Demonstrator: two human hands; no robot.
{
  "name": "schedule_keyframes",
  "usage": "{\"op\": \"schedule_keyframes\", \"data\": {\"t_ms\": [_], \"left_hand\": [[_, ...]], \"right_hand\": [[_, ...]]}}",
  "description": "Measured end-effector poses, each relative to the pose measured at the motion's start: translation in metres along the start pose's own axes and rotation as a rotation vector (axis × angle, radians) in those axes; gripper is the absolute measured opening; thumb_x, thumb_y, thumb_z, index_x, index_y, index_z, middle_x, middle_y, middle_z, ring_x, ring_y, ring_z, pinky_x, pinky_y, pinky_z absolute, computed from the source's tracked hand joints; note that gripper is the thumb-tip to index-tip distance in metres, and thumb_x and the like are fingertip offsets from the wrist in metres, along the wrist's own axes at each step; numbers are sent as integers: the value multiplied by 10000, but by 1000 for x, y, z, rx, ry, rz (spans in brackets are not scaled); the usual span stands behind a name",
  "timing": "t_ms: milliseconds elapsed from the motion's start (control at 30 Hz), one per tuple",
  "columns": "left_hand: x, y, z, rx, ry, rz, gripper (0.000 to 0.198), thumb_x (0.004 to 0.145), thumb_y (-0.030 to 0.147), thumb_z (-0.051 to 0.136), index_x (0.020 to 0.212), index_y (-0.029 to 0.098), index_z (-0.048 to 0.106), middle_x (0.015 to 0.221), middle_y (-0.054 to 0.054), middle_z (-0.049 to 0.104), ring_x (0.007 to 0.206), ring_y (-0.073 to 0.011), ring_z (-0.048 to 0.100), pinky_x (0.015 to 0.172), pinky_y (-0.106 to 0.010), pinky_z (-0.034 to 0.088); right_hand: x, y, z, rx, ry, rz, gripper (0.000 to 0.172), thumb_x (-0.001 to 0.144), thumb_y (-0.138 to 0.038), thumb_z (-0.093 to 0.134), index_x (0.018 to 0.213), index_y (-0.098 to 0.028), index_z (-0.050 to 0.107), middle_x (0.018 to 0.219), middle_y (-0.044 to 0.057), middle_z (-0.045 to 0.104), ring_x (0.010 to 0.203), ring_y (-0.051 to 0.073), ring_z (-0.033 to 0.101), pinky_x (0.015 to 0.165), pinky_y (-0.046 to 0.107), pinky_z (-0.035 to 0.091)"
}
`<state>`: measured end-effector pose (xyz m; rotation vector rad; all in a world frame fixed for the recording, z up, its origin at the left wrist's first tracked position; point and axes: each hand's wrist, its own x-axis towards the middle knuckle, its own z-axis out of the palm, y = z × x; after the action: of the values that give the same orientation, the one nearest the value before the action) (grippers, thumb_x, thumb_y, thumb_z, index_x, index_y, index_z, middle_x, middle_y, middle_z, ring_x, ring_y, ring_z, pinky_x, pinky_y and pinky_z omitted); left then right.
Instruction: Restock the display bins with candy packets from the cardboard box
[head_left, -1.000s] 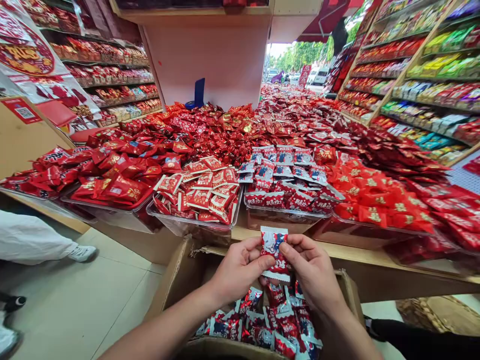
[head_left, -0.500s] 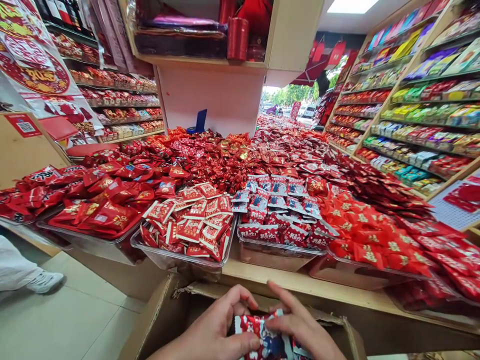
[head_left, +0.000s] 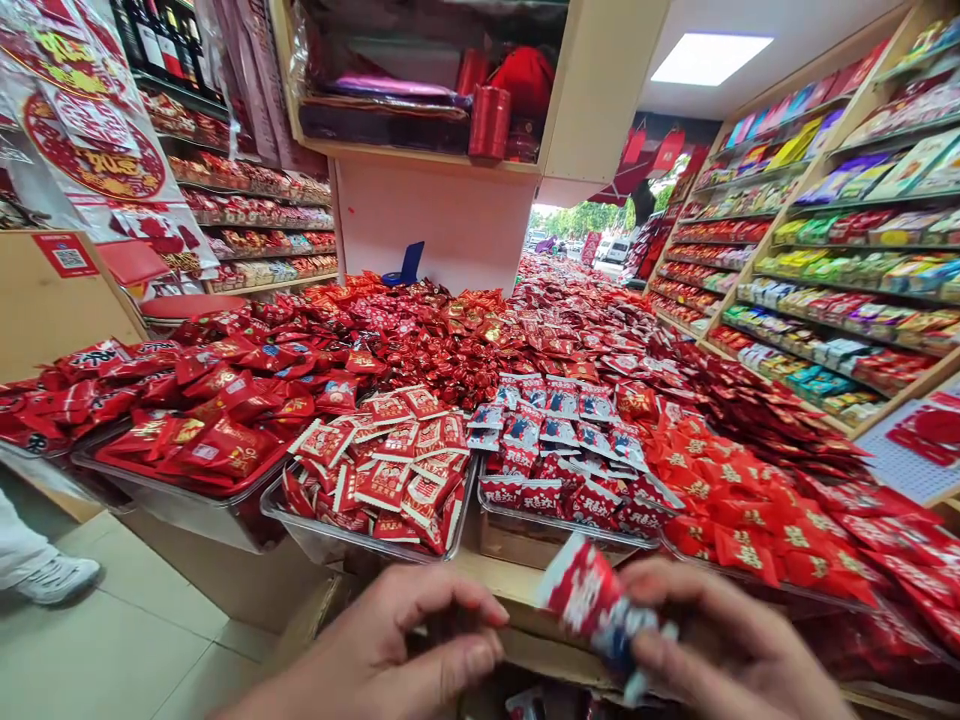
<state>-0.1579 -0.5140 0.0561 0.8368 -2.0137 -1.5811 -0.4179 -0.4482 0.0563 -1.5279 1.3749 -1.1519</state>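
My right hand [head_left: 720, 640] pinches a red, white and blue candy packet [head_left: 589, 600], which is tilted and partly blurred. My left hand [head_left: 405, 645] is beside it, thumb and forefinger curved and apart, with nothing visible between them. Both hands are above an open cardboard box [head_left: 547, 655], where a few wrapped packets [head_left: 529, 705] show low down. Just beyond the hands, a clear tray [head_left: 577, 532] is heaped with packets of matching colours [head_left: 562, 430].
Left of that tray, another clear tray [head_left: 375, 545] holds red-and-cream packets. Red-and-gold packets [head_left: 750, 510] lie to the right. Stocked shelves [head_left: 840, 260] line the right wall, and a cabinet [head_left: 600, 90] overhangs the display. A person's shoe [head_left: 60, 578] is on the floor at left.
My left hand has let go of the packet and moved left. My right hand now holds the packet alone, raised toward the tray and further right. The view has tilted upward.
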Motion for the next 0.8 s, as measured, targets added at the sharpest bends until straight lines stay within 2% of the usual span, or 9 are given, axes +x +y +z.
{"op": "schedule_keyframes", "data": {"t_ms": [67, 133, 233, 333, 400, 467, 567, 667, 800], "left_hand": [[9, 23, -15, 156, 71, 75, 164, 810, 317, 520, 899, 213, 609, 864, -29, 604, 796, -153, 544, 706, -266, 421], [28, 42, -24, 127, 134, 148, 180, 807, 289, 519, 952, 206, 587, 902, -38, 597, 787, -148, 556, 681, -262, 437], [72, 62, -28, -81, 168, 242, 433, 778, 248, 563, 1181, 221, 407, 1025, -73, 557, 765, -136, 574, 630, -260, 459], [115, 72, -35, -167, 173, 206, 481, 781, 157, 556, 1205, 147, 331, 808, -61, 596, 586, -106, 565, 491, -217, 424], [138, 74, -48, -140, 281, 199, 463, 782, 119, 556, 1183, 115, 325, 664, -18, 582, 488, -84, 535, 445, -196, 389], [156, 70, -66, -64, 413, 208, 460, 763, 102, 582, 1155, 105, 341, 639, -4, 578, 477, -81, 534, 462, -201, 398], [174, 59, -91, 74, 467, 178, 387, 722, 120, 629, 1052, 93, 429, 705, -30, 599, 557, -100, 565, 537, -229, 438], [184, 46, -102, 137, 404, 132, 385, 716, 152, 634, 1047, 95, 446, 768, -53, 617, 617, -118, 583, 576, -246, 455], [196, 44, -92, 238, 306, 68, 505, 688, 185, 664, 1121, 83, 426, 710, -42, 614, 584, -134, 576, 540, -252, 448]], "right_hand": [[20, -17, -16, 1, 141, 25, 190, 707, -320, 650, 856, -215, 598, 793, 43, 652, 688, 143, 624, 593, 203, 520], [45, -31, -20, 44, 220, -6, 227, 670, -334, 680, 814, -190, 579, 724, 35, 644, 642, 133, 614, 577, 206, 515], [82, -48, -8, 77, 223, -113, 261, 626, -340, 704, 763, -177, 553, 708, 23, 628, 630, 127, 602, 596, 238, 514], [117, -57, 3, -30, 157, -262, 231, 687, -356, 635, 800, -178, 541, 730, 27, 624, 638, 143, 596, 607, 293, 510], [140, -56, 0, -288, 175, -358, 178, 754, -326, 561, 847, -174, 563, 792, 50, 641, 709, 165, 598, 669, 331, 497], [163, -50, -11, -675, 177, -412, 156, 795, -247, 508, 889, -168, 603, 904, 73, 653, 855, 192, 584, 801, 369, 450], [190, -36, -27, -1096, 77, -334, 219, 805, -155, 470, 949, -152, 635, 1039, 84, 641, 1015, 215, 534, 928, 371, 358], [197, -27, -35, -1152, 16, -218, 236, 794, -159, 476, 952, -142, 650, 992, 82, 666, 938, 204, 586, 857, 315, 417], [184, -25, -45, -1157, -32, -129, 233, 762, -179, 503, 927, -157, 665, 950, 67, 682, 885, 204, 614, 782, 290, 452]]}}
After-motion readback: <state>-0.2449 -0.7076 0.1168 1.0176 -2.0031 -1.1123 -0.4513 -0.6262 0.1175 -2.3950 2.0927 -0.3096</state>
